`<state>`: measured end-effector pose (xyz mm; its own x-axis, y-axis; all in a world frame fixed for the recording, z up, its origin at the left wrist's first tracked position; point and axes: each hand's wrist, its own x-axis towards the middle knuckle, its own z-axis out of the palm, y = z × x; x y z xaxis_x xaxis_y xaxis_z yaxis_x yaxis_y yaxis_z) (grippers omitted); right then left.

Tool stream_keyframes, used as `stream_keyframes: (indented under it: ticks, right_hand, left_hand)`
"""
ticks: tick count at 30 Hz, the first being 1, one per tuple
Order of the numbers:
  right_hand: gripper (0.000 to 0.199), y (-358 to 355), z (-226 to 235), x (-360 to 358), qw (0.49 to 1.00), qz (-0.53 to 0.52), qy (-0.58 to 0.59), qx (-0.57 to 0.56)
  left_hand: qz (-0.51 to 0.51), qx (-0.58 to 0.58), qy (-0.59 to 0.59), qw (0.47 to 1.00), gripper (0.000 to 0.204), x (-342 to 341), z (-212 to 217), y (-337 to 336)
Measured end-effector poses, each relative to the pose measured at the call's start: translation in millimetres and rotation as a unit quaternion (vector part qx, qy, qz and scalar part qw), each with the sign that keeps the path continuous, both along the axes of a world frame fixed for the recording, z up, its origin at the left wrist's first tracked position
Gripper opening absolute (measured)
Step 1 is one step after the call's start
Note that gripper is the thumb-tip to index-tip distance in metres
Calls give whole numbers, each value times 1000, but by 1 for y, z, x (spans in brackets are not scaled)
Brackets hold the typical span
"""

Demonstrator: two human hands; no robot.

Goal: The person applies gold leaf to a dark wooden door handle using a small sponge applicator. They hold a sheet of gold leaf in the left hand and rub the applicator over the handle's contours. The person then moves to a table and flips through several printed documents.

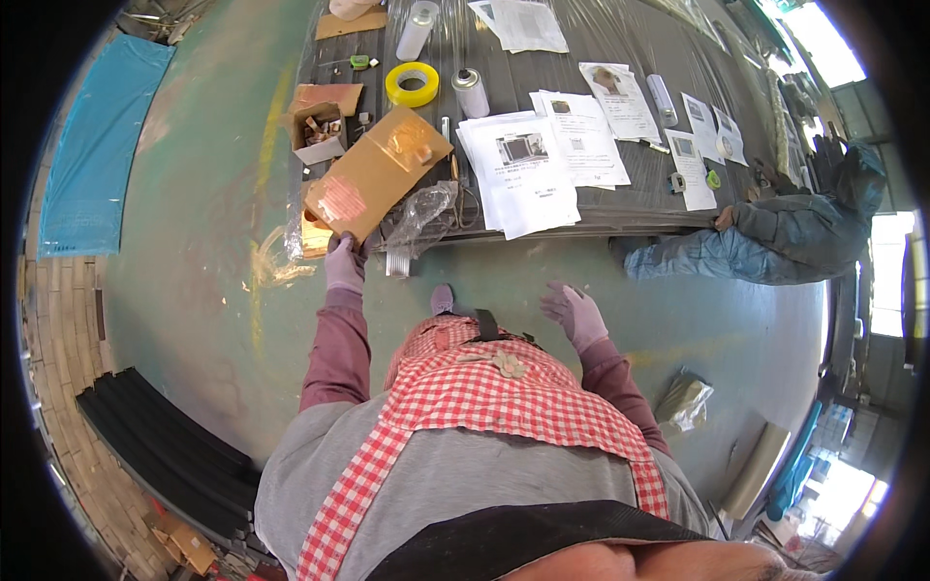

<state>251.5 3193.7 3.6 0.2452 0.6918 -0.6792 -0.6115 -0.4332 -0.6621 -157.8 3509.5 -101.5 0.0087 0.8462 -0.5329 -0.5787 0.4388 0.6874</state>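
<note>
My left hand (346,265), in a pale glove, grips the near edge of a brown cardboard piece (383,172) that lies slanting over the table's left front corner. A pinkish printed patch and shiny tape show on it. My right hand (575,316), also gloved, hangs free before the table with its fingers spread and nothing in them. Crumpled clear plastic (422,219) lies just right of the cardboard. Left of it stands a small open box (318,133) with little brown pieces inside. Behind are a roll of yellow tape (412,84) and a spray can (471,93).
Printed sheets (523,174) spread across the plastic-covered table (581,223). At its right end another person (765,237) rests a hand on the edge. Dark ribbed panels (170,450) lie at lower left; a plastic-wrapped bundle (685,399) sits on the floor at right.
</note>
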Motion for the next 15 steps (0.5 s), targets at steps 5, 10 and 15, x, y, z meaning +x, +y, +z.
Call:
stream_keyframes:
  ticks: [5,10,15]
  right_hand:
    - [41,-1,-18,-9,1000,5,8,-24]
    - [45,26,-4,-12,997,-14,-23,-74]
    - [49,47,-14,-8,999,9,-14,-28]
  left_hand:
    - [5,-44,-47,998,27,28,-37,27]
    - [23,-103,-28,994,27,37,-46,17]
    - [-2,-92,-5,996,35,39,-53,20]
